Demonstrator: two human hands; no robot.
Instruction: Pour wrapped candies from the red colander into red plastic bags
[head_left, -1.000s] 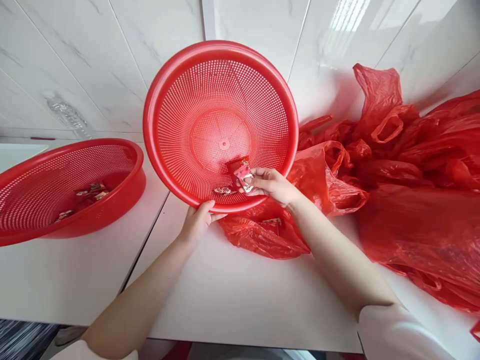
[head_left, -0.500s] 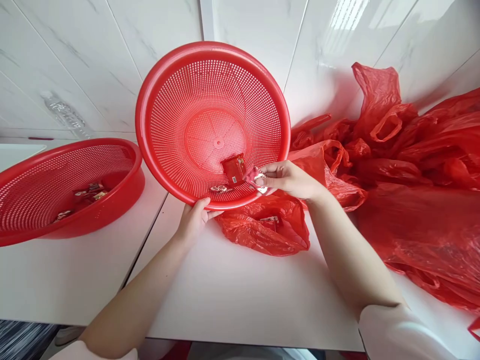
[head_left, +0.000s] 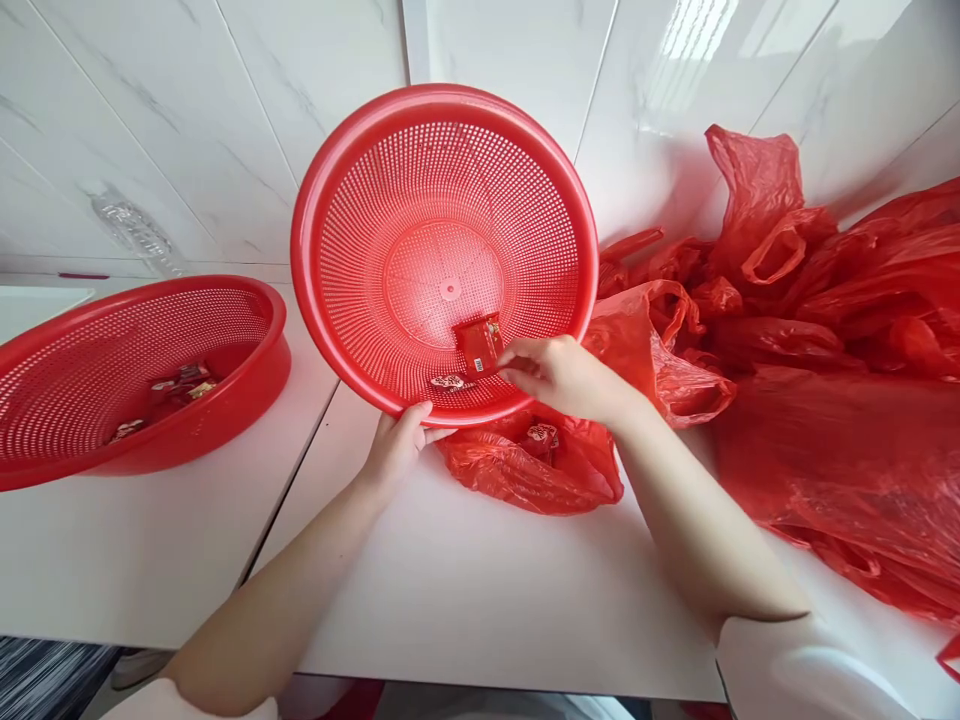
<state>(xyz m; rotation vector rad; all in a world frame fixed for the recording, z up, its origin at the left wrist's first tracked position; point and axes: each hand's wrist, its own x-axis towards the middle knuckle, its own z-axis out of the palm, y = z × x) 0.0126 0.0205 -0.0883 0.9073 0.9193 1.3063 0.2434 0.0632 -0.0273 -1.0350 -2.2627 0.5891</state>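
My left hand [head_left: 396, 447] grips the lower rim of a round red perforated basket [head_left: 352, 200], which it holds tilted up toward me above the white table. Inside, near the low edge, lie a small red box [head_left: 478, 342] and a small wrapped candy [head_left: 448, 382]. My right hand [head_left: 561, 376] reaches over the rim, its fingers pinched on the box's lower right corner. Just below the basket lies an open red plastic bag [head_left: 517, 470] with a pink wrapped packet [head_left: 540, 437] showing in it.
A second red basket [head_left: 247, 400] with several small packets sits on the table at the left. A heap of red plastic bags [head_left: 825, 330] fills the right side. White tiled walls stand behind, and the table's front edge is close to me.
My right hand carried a pink packet out of the basket; the packet now lies in the bag below. The hand has gone back in to the red box. The basket shifted slightly.
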